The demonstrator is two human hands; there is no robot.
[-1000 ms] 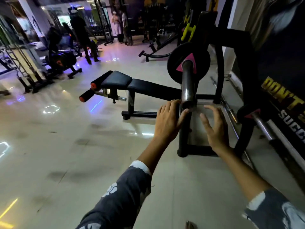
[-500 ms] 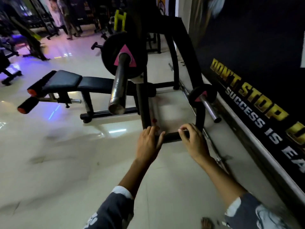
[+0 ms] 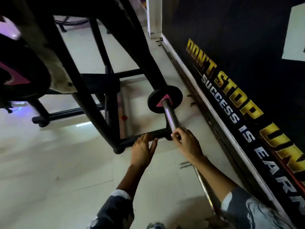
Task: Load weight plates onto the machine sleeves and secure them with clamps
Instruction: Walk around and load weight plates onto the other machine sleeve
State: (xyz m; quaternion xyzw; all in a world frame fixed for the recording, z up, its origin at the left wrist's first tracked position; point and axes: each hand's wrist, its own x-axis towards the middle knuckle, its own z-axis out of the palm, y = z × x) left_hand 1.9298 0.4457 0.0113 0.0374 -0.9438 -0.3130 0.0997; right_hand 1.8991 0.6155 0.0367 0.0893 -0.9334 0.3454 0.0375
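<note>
A chrome sleeve (image 3: 169, 115) juts toward me from the black machine frame (image 3: 92, 103), low on its right side. A small black weight plate (image 3: 154, 103) with a pink triangle sits at the sleeve's inner end. My right hand (image 3: 188, 144) has its fingers curled around the sleeve's outer tip. My left hand (image 3: 142, 152) hovers just left of it, fingers apart, holding nothing, above the frame's floor bar. A larger black plate (image 3: 19, 71) with pink marking fills the upper left, close to the camera. No clamp shows on the sleeve.
A dark wall (image 3: 239, 47) with gold and white lettering runs along the right. A long chrome bar (image 3: 206, 194) lies on the floor at its foot, under my right forearm. A small metal piece (image 3: 184, 164) lies on the pale tiled floor (image 3: 49, 171).
My view has swung right and down, from the left sleeve to the lower right sleeve. My right hand has closed on that sleeve's tip, and my left hand followed alongside it.
</note>
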